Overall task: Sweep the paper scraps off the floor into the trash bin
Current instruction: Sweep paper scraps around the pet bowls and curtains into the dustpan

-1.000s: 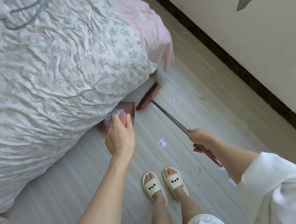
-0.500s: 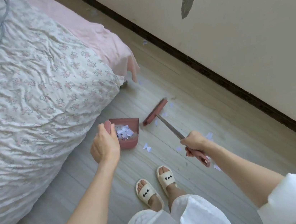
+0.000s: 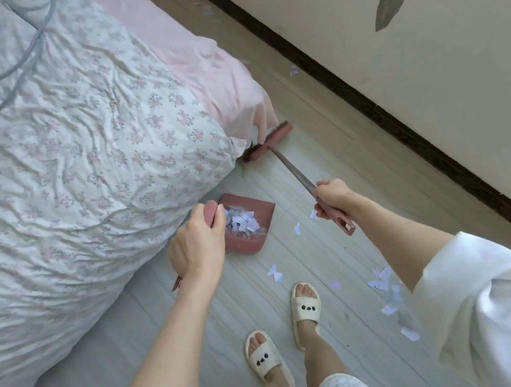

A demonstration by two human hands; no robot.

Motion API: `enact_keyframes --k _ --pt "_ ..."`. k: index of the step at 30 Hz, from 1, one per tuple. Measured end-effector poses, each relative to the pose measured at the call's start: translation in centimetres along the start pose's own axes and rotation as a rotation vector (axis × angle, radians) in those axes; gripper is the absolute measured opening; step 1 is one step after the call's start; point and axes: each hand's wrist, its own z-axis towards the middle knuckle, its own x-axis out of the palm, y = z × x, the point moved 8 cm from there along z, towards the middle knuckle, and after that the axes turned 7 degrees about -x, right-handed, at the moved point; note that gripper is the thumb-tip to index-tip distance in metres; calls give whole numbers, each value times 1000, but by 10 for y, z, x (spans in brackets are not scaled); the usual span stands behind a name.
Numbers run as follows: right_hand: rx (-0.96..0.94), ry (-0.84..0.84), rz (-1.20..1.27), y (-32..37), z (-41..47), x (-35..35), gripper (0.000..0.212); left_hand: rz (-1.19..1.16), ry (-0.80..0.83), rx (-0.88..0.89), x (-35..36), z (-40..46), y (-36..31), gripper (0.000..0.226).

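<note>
With the left hand (image 3: pixel 197 249) clamped on the loaded dustpan (image 3: pixel 245 227) and the right hand (image 3: pixel 332 197) on the broom (image 3: pixel 293 169), collected paper scraps (image 3: pixel 241 222) could be spilled if the pan is tipped.

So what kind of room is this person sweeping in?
Most likely a bedroom at home: a bed with a floral quilt and a pink sheet fills the left side, and the person wears house slippers on a wood-look floor.

The left hand (image 3: pixel 196 245) grips the handle of a pink dustpan (image 3: pixel 245 225) that holds white paper scraps (image 3: pixel 241 222), just beside the bed (image 3: pixel 79 151). The right hand (image 3: pixel 332 197) holds the broom (image 3: pixel 269 146), whose head touches the floor (image 3: pixel 288 254) at the bed corner. More scraps (image 3: pixel 386 286) lie near the slippers (image 3: pixel 305 307).
</note>
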Motion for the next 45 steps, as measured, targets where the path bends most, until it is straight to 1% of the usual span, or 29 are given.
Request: enact_keyframes --k 2,4,6,9,15,17,21,24,27,30,32,34,39,43,45 --pt "72 -6 10 -4 10 -7 20 3 3 -17 1 8 -9 35" --pt "159 -2 79 -19 11 -14 21 14 -2 -22 1 14 -15 34" --pt "188 9 143 -37 8 -19 33 16 -2 -17 0 19 -20 34" --pt "223 14 195 -69 -9 -26 38 15 9 -22 0 20 -21 35" --pt "279 -73 267 -150 -68 -29 37 -49 8 -1 1 4 0 34" --pt "311 -108 327 -180 -101 -24 34 -76 10 25 2 -7 15 35" --pt "356 -150 412 -233 -163 -5 33 -89 18 71 2 -33 46 37" --pt "370 -190 450 -258 -201 4 35 -110 7 104 -1 -49 60 38" --pt "367 -231 467 -268 -230 9 33 -118 6 130 -4 -62 70 40" --pt "305 -276 430 -262 -247 6 22 -136 2 134 -10 -72 81 40" --pt "264 -258 340 -256 -255 5 23 -161 -1 117 -15 -76 90 39" --pt "229 -220 230 -252 -263 3 29 -182 -11 111 -22 -82 101 39" --pt "148 -86 -57 -240 -276 6 30 -200 -36 123 -39 -95 129 36" --pt "120 16 -204 -225 -282 13 30 -177 -46 171 -48 -102 127 37" --pt "105 63 -268 -219 -280 18 37 -167 -53 184 -52 -104 125 37"
